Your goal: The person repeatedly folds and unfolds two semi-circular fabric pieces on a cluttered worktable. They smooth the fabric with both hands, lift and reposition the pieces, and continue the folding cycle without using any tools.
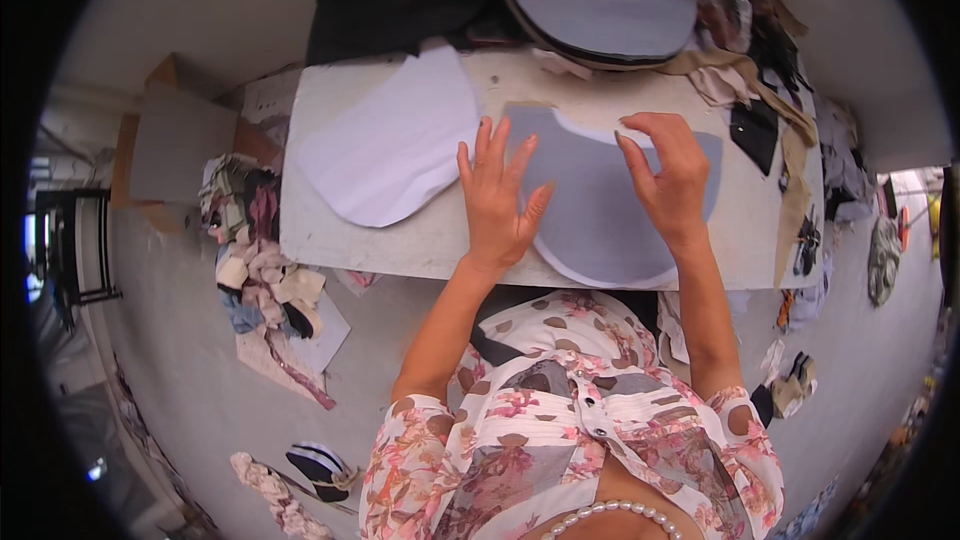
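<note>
A grey curved fabric piece (605, 205) with a white border and a scooped far edge lies on the table in front of me. My left hand (497, 195) is open, its fingers spread, over the left margin of this piece. Above its right part, my right hand (668, 175) curves with thumb and forefinger slightly apart near the white scooped edge. Nothing shows between those fingertips. Whether either hand touches the fabric, I cannot tell. To the left lies a white piece of similar rounded shape (395, 145).
At the table's far side stand a stack of grey curved pieces (600, 0) and black fabric (395, 0). Fabric scraps (745, 80) crowd the right side, with a black scrap (755, 132) and dark-handled scissors (806, 245). More scraps (265, 275) hang at the left beside a cardboard box (180, 145).
</note>
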Demonstrator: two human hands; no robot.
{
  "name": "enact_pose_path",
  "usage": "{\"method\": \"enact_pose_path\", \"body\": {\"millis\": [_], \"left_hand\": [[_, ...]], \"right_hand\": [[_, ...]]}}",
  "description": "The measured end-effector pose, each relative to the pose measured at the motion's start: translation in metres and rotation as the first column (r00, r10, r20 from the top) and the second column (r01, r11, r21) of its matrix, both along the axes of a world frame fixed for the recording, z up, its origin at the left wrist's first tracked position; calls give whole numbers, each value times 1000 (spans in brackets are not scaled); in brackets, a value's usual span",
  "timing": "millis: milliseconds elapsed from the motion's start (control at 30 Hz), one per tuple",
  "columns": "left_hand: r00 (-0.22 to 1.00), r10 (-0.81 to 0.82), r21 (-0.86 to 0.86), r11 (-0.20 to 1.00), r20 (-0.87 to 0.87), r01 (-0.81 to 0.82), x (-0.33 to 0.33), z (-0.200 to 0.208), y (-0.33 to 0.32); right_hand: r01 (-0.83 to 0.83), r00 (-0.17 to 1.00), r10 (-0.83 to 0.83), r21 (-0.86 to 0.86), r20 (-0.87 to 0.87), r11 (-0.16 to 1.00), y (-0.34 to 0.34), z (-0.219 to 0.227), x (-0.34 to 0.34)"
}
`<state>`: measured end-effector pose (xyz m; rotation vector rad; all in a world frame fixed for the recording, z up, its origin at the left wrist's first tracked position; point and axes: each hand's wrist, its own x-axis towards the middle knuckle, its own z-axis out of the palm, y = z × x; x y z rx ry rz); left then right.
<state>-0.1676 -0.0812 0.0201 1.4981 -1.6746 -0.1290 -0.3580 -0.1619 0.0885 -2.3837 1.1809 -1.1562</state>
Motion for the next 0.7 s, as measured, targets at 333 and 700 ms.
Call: {"method": "enact_pose_path", "body": {"millis": [333,700], "left_hand": [[577,538,-49,704,-614,-709,128,1,83],[682,636,-25,725,-361,-689,171,-11,66]], "right_hand": [[-502,861,506,83,-43,861,36,-71,237],[-511,802,575,311,-161,801,18,-71,245]]}}
